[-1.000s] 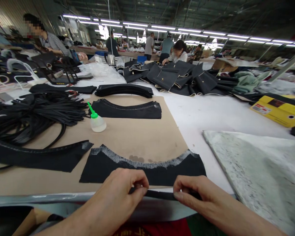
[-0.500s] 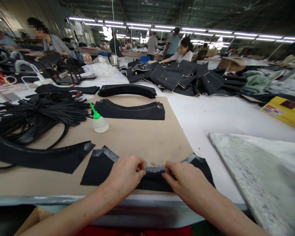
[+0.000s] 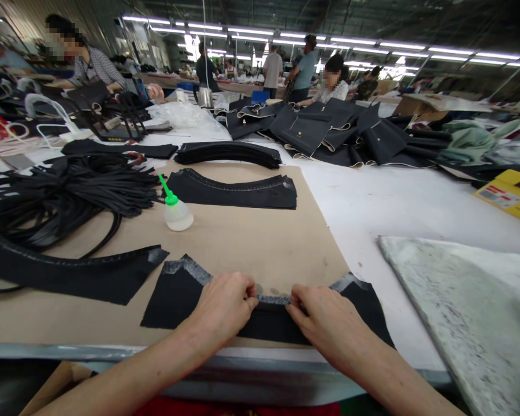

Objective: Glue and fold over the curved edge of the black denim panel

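A curved black fabric panel (image 3: pixel 173 297) lies flat before me near the table's front edge, with a whitish, glue-like band along its inner curve. My left hand (image 3: pixel 227 300) pinches that edge left of the middle. To the right, my right hand (image 3: pixel 318 312) pinches the same edge, its thumb and fingertips pressed together. Between the two hands a short stretch of the whitish edge shows, partly folded over. Beyond them stands a clear squeeze bottle (image 3: pixel 178 215) with a green nozzle. Another black curved panel (image 3: pixel 91 277) rests to the left.
Stacked black curved pieces (image 3: pixel 227 155) and another black panel (image 3: pixel 234 193) lie farther back. A bundle of black straps (image 3: pixel 78 185) sits at left. A marbled slab (image 3: pixel 433 289) is at right, near a yellow box (image 3: pixel 511 196). Black bag parts (image 3: pixel 320 127) are heaped behind; several people work beyond.
My hands stay pinched on the panel's edge, and the whitish strip between them looks narrower as the edge folds toward me. The view has shifted slightly.
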`<state>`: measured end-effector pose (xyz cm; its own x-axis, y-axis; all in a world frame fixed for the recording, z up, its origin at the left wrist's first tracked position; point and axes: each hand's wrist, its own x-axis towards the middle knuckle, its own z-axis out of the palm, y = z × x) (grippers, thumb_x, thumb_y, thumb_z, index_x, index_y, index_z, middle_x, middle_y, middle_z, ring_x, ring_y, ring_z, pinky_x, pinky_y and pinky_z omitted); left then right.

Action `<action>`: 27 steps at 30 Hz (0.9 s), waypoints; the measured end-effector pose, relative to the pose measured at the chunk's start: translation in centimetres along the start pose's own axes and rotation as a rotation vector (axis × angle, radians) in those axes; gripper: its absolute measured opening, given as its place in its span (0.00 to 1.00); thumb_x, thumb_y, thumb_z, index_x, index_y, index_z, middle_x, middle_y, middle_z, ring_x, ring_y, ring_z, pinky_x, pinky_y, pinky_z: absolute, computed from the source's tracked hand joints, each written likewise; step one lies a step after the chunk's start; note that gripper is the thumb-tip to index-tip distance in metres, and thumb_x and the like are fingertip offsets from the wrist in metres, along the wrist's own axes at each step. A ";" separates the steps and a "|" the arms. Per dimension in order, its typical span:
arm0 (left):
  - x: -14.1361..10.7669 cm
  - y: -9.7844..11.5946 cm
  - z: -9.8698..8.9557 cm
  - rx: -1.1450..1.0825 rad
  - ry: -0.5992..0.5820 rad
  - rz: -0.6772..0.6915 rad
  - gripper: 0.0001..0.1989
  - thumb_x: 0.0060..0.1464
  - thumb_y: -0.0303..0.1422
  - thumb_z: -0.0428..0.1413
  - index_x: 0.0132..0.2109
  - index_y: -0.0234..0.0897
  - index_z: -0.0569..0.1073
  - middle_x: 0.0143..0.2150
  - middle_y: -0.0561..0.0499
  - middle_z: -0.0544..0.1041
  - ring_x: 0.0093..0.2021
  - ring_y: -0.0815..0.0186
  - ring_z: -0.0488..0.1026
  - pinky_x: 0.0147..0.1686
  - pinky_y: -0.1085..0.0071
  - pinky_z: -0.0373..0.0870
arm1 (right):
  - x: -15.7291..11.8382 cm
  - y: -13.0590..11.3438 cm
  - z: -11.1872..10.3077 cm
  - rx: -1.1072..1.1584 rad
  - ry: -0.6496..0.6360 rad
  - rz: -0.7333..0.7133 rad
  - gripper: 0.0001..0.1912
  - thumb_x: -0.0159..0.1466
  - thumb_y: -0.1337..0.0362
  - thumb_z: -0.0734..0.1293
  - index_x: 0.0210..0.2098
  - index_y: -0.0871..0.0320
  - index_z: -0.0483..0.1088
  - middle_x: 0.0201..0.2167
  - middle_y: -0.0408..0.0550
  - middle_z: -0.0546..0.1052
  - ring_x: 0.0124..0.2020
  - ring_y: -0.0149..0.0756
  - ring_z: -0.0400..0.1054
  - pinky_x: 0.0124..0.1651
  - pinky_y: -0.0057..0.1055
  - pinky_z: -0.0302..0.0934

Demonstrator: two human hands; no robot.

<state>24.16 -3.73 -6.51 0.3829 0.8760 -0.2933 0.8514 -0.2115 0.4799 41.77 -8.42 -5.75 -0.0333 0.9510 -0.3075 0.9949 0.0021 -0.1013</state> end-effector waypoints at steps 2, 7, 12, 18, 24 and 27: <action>0.0 0.0 0.0 -0.001 -0.006 -0.005 0.06 0.49 0.31 0.54 0.30 0.41 0.77 0.28 0.52 0.78 0.32 0.64 0.73 0.28 0.72 0.57 | 0.1 -0.1 0.0 0.004 -0.003 -0.001 0.11 0.64 0.65 0.59 0.28 0.56 0.69 0.27 0.49 0.77 0.30 0.43 0.73 0.26 0.30 0.47; 0.2 -0.1 0.2 0.006 -0.006 0.003 0.07 0.49 0.31 0.54 0.30 0.41 0.77 0.27 0.52 0.78 0.31 0.64 0.74 0.28 0.72 0.56 | 0.2 0.0 0.0 0.003 -0.005 -0.004 0.11 0.64 0.66 0.59 0.29 0.57 0.70 0.27 0.50 0.77 0.31 0.44 0.73 0.26 0.30 0.48; 0.2 -0.3 0.6 0.005 0.000 0.002 0.07 0.49 0.31 0.54 0.30 0.41 0.77 0.27 0.52 0.78 0.31 0.63 0.74 0.28 0.72 0.56 | 0.3 0.1 0.2 0.008 -0.004 0.000 0.11 0.64 0.65 0.59 0.28 0.57 0.69 0.26 0.50 0.77 0.30 0.44 0.73 0.26 0.30 0.47; 0.1 -0.2 0.6 0.003 0.021 -0.002 0.06 0.49 0.30 0.55 0.29 0.41 0.77 0.28 0.51 0.78 0.33 0.61 0.75 0.29 0.71 0.58 | 0.4 0.1 0.3 0.009 0.004 -0.004 0.11 0.64 0.66 0.59 0.28 0.56 0.70 0.27 0.49 0.77 0.31 0.44 0.73 0.26 0.30 0.47; 0.2 -0.1 0.7 0.020 0.021 -0.013 0.05 0.49 0.30 0.55 0.30 0.41 0.77 0.29 0.50 0.79 0.35 0.60 0.75 0.30 0.70 0.59 | 0.4 0.2 0.3 0.011 0.010 -0.009 0.11 0.64 0.66 0.58 0.28 0.56 0.69 0.26 0.49 0.76 0.30 0.43 0.72 0.27 0.31 0.48; 0.2 -0.1 0.7 0.023 0.013 -0.016 0.05 0.49 0.30 0.55 0.30 0.41 0.77 0.29 0.50 0.78 0.34 0.61 0.75 0.30 0.71 0.59 | 0.5 0.2 0.3 0.011 0.006 -0.008 0.11 0.63 0.66 0.58 0.28 0.56 0.70 0.26 0.49 0.76 0.30 0.43 0.72 0.27 0.31 0.48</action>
<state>24.43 -3.85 -7.16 0.3644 0.8848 -0.2905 0.8656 -0.2068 0.4560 41.95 -8.01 -6.24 -0.0409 0.9528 -0.3008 0.9935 0.0066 -0.1140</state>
